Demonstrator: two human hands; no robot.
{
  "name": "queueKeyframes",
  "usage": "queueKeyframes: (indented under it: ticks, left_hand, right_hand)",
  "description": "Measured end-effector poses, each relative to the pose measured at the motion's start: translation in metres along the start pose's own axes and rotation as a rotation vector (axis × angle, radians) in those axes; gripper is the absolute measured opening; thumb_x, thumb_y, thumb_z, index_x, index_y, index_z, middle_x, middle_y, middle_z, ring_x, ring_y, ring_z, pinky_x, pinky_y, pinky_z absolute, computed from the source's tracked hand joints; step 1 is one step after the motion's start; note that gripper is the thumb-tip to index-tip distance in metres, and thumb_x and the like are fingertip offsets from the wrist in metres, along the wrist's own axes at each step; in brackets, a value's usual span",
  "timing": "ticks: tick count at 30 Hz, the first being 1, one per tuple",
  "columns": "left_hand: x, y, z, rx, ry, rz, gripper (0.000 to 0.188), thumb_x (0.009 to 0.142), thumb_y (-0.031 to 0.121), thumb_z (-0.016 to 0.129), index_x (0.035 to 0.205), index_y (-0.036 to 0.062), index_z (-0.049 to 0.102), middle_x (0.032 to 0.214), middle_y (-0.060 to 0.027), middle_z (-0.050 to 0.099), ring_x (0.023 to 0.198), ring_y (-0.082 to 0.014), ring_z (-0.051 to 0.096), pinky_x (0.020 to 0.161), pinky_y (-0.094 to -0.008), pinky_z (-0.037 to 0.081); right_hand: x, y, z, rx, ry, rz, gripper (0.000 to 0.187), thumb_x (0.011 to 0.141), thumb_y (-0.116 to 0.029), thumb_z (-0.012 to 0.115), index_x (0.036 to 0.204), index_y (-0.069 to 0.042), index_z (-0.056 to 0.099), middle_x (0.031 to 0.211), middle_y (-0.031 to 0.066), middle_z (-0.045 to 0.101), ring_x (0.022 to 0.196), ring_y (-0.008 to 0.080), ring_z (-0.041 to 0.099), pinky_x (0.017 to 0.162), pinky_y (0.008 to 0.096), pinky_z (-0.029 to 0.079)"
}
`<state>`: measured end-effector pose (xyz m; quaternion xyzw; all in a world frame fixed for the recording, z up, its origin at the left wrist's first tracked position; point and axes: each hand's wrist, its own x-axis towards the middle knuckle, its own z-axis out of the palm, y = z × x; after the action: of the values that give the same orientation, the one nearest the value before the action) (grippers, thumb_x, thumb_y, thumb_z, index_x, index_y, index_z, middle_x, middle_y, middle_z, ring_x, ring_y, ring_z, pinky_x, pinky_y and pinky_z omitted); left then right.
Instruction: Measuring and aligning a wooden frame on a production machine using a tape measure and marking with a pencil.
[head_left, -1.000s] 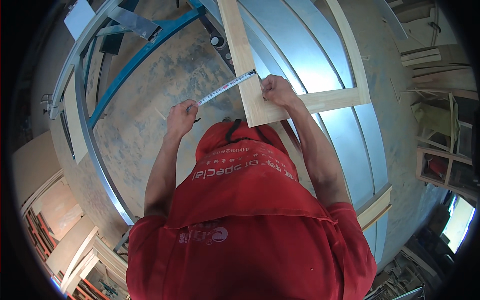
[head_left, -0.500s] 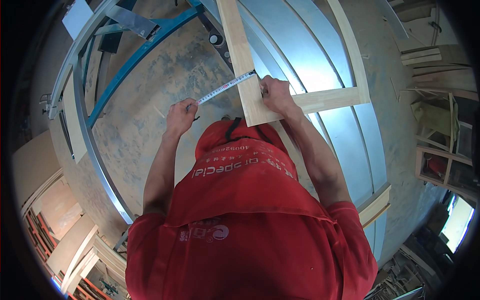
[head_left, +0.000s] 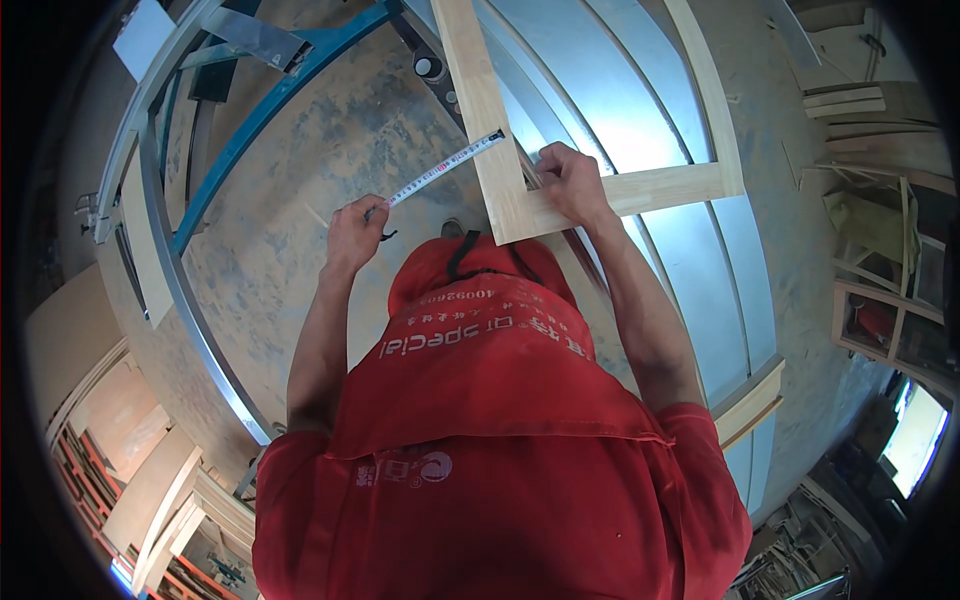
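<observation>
My left hand is closed around a tape measure, whose case is mostly hidden by my fingers. The white tape blade stretches out to the upper right, its dark end lying over the left stile of a pale wooden frame. My right hand rests by the frame's near crossbar, just right of the corner joint. Its fingers are curled in; whatever they hold, if anything, is hidden.
Under the wooden frame are shiny metal slats of a bench. To the left curve a blue metal bar and a grey metal rail. Wooden boards are stacked at lower left. A glazed wooden cabinet stands at right.
My right hand has shifted right, away from the stile and the tape's end. The tape's end has moved slightly left and farther away, with my left hand close to where it was.
</observation>
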<state>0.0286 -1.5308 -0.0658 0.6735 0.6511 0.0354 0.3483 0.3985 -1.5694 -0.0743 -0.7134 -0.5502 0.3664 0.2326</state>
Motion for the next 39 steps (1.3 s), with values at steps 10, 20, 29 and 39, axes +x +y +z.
queueKeyframes:
  ticks: [10,20,29,39]
  left_hand:
    - [-0.002,-0.004,0.006,-0.024,0.007,0.001,0.026,0.101,0.032,0.062,0.110,0.0122,0.076,0.082,-0.0151,0.073,0.084,-0.0356,0.073,0.079,-0.0459,0.055]
    - [-0.001,-0.004,0.005,-0.053,-0.004,-0.031,0.026,0.101,0.033,0.062,0.109,0.0130,0.076,0.080,-0.0139,0.073,0.082,-0.0348,0.073,0.078,-0.0453,0.055]
    - [-0.011,-0.004,0.008,-0.078,0.039,-0.012,0.026,0.101,0.029,0.064,0.110,0.0084,0.076,0.077,-0.0152,0.068,0.073,-0.0301,0.066,0.072,-0.0419,0.052]
    - [-0.017,-0.004,0.010,-0.055,0.010,-0.005,0.028,0.101,0.036,0.062,0.110,0.0137,0.077,0.086,-0.0151,0.075,0.088,-0.0378,0.072,0.082,-0.0467,0.055]
  right_hand:
    - [-0.015,-0.013,0.013,-0.057,0.008,0.028,0.035,0.081,-0.002,0.074,0.117,-0.001,0.074,0.098,0.0165,0.079,0.089,0.0285,0.078,0.084,0.0385,0.060]
    - [0.020,-0.006,0.001,-0.080,-0.208,0.048,0.032,0.079,-0.003,0.074,0.111,-0.001,0.074,0.092,0.0124,0.078,0.087,0.0262,0.076,0.084,0.0372,0.059]
    - [0.021,-0.001,0.008,-0.152,-0.243,0.044,0.035,0.079,-0.004,0.073,0.113,0.002,0.072,0.101,0.0171,0.077,0.095,0.0300,0.075,0.088,0.0382,0.058]
    - [0.024,-0.006,0.013,-0.335,-0.255,0.099,0.032,0.084,-0.007,0.068,0.115,-0.002,0.073,0.107,0.0196,0.076,0.107,0.0364,0.073,0.096,0.0419,0.058]
